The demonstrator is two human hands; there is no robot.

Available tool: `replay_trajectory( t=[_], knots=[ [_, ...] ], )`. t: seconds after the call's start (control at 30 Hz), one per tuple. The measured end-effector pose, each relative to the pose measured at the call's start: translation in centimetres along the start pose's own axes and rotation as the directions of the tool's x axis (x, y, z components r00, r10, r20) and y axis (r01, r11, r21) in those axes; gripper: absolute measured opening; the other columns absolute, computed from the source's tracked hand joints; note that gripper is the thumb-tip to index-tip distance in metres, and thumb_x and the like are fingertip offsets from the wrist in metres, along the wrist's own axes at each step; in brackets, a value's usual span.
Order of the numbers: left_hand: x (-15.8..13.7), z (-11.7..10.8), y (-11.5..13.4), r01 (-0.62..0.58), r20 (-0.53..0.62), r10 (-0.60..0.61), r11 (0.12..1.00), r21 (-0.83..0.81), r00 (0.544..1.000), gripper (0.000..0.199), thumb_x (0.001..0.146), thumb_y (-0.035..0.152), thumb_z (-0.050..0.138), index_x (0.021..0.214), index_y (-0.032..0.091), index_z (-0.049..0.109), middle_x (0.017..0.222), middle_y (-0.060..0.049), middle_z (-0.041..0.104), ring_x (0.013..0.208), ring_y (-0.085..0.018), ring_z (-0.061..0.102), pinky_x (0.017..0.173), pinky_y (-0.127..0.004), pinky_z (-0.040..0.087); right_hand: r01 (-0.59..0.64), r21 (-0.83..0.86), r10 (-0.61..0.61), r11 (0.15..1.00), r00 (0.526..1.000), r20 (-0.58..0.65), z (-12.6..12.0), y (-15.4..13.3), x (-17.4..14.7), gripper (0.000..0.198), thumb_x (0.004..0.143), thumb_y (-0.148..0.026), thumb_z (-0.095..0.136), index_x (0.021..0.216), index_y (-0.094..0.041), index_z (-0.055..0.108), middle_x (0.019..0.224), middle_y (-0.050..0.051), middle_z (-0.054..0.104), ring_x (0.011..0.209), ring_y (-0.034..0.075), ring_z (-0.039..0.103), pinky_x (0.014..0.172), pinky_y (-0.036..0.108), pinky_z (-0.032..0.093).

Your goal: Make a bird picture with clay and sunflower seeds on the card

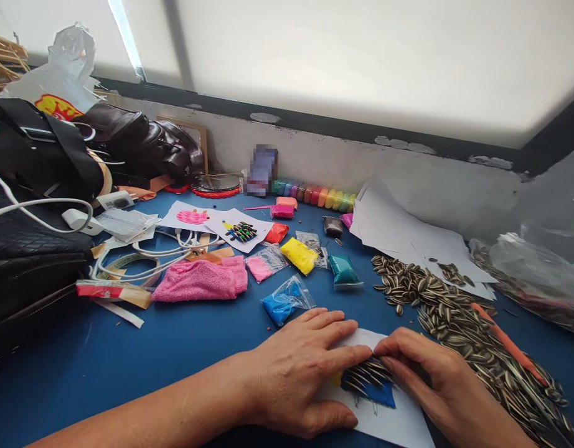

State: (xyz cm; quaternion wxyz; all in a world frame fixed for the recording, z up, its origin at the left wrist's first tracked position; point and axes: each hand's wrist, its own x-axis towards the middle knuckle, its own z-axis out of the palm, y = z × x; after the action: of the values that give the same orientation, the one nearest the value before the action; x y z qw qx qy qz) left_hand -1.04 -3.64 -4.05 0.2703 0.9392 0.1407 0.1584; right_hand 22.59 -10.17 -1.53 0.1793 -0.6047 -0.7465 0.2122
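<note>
A white sheet of paper (385,429) lies before me, bearing a blue clay patch (378,393) with rows of striped sunflower seeds (364,376) stuck in it. A bit of yellow clay (336,378) shows at its left side. My left hand (310,370) rests flat across the sheet, fingers spread, with the index fingertip at the upper edge of the seeds. From the right, my right hand (436,379) pinches at that same edge. Between its thumb and index finger is a dark sliver that looks like a sunflower seed, mostly hidden by the fingers.
Loose sunflower seeds (459,323) are heaped at right, an orange stick (508,342) among them. Clay packets, blue (287,302), yellow (299,255) and teal (345,272), lie ahead. A pink towel (200,280), cables and a black bag (35,249) occupy the left. Papers (399,230) lean behind.
</note>
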Motion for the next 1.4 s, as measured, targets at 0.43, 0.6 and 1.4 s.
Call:
replay_trajectory(
  t=[0.43,0.6,1.4],
  knots=[
    [0.11,0.03,-0.07,-0.012,-0.025,0.012,0.999,0.030,1.000,0.069,0.084,0.054,0.062,0.143,0.023,0.044,0.148,-0.012,0.045,0.136,-0.032,0.042,0.115,-0.044,0.029,-0.003,-0.003,0.004,1.000,0.999,0.048,-0.18,-0.05,-0.11,0.025,0.094,-0.035,0.048,0.083,-0.026,0.068,0.078,0.001,0.068,0.070,0.016,0.064,0.063,0.025,0.050],
    [0.09,0.01,-0.05,-0.013,-0.028,0.014,0.999,0.034,0.999,0.069,0.085,0.054,0.062,0.143,0.023,0.044,0.148,-0.013,0.045,0.135,-0.032,0.043,0.114,-0.044,0.031,-0.025,-0.006,0.025,1.000,0.999,0.048,-0.19,-0.25,-0.18,0.025,0.094,-0.035,0.047,0.082,-0.026,0.067,0.077,0.000,0.068,0.070,0.015,0.064,0.063,0.025,0.050],
    [0.09,-0.07,-0.01,-0.010,-0.018,0.011,0.999,0.048,1.000,0.068,0.084,0.053,0.064,0.142,0.023,0.045,0.149,-0.012,0.045,0.136,-0.033,0.041,0.114,-0.045,0.030,-0.040,0.009,0.039,0.999,0.995,0.095,-0.18,0.04,0.13,0.026,0.094,-0.036,0.048,0.084,-0.026,0.069,0.077,0.000,0.066,0.071,0.015,0.063,0.066,0.027,0.050]
  ],
)
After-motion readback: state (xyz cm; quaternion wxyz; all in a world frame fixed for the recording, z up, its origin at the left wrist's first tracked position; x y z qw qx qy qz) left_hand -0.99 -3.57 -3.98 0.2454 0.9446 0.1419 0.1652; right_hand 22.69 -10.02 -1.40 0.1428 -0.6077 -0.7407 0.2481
